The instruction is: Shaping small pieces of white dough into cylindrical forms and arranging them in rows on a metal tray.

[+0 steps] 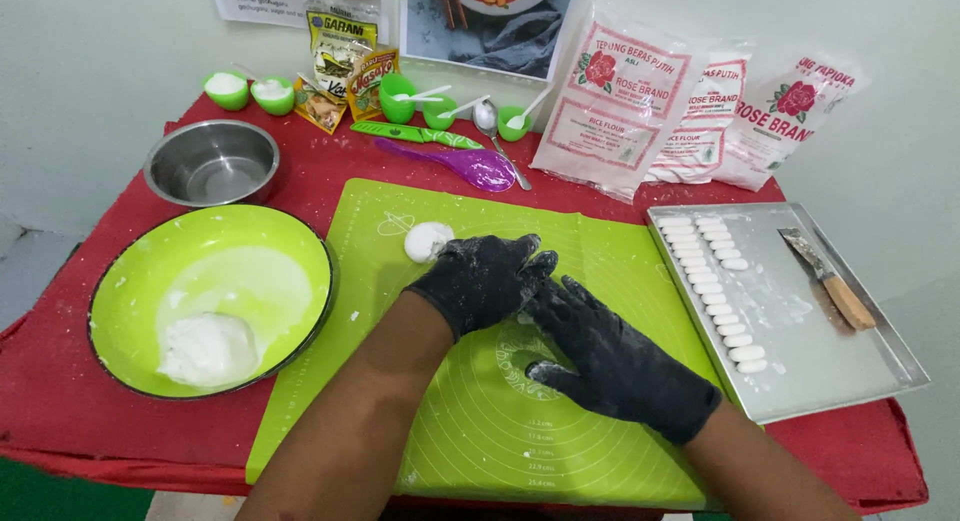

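- Your left hand (483, 278) lies flat over your right hand (610, 356), palms down on the green mat (600, 251); the dough piece beneath is hidden.
- Roll with even, light pressure.
- A spare dough ball (427, 241) sits just beyond your left hand.
- Finished pieces (715, 286) line the tray (870, 361) to your right.

Red table (60, 381) w/ green mat (600, 251), green bowl (130, 271), steel bowl (165, 166), tray (850, 366), flour bags (615, 101).
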